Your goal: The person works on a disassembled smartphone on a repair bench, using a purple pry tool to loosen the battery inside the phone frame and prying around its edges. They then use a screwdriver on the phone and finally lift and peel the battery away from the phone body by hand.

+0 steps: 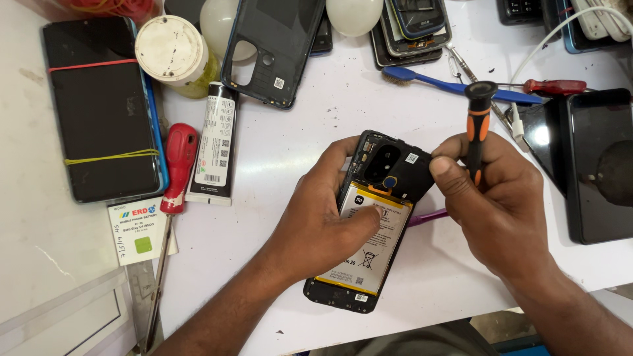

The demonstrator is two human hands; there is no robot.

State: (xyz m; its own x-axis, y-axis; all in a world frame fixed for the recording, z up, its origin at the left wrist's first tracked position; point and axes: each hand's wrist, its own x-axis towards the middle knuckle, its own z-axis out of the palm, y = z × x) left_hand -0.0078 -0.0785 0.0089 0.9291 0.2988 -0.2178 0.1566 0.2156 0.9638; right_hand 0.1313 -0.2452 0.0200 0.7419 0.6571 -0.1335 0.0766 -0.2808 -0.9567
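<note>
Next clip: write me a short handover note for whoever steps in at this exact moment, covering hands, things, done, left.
Left hand: steadies the opened phone on the white table, thumb pressed on its battery.
Right hand: holds the orange-and-black screwdriver upright at the phone's upper corner, by the black camera-area cover.
Done: back cover is off and lies further up the table.
Left: camera-area cover and battery are in place.

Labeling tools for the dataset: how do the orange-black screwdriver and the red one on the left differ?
The orange-black screwdriver stands upright in the right hand, over the opened phone; the red screwdriver lies flat on the table, untouched. The first has a black handle with orange bands and a disc cap; the second has a plain red handle. The red one's long shaft shows; the other's tip is hidden. Both are hand screwdrivers.
</note>
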